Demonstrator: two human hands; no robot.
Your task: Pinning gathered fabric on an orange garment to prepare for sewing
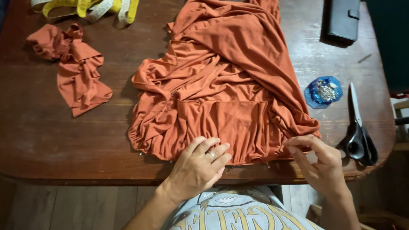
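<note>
Hands first: your left hand (199,165) lies flat, fingers spread and relaxed, pressing the near hem of the orange garment (221,89); it grips nothing. Your right hand (317,164) has thumb and forefinger pinched together at the hem's right corner, apparently on a fold or a pin, too small to tell which. The garment lies bunched mid-table, its hem running along the near table edge (85,172). Small pin heads seem to poke out under that hem.

Risks: stretchy knit could creep under your flat palm and skew the gather; a hidden pin could prick a fingertip.

Scissors (359,132) sit just right of your right hand, so an elbow sweep could knock them off. Beyond them, a blue pin dish (324,91). Farther left, an orange scrap (72,68); at the far edge, a yellow tape measure (85,7) and a dark wallet (344,19).
</note>
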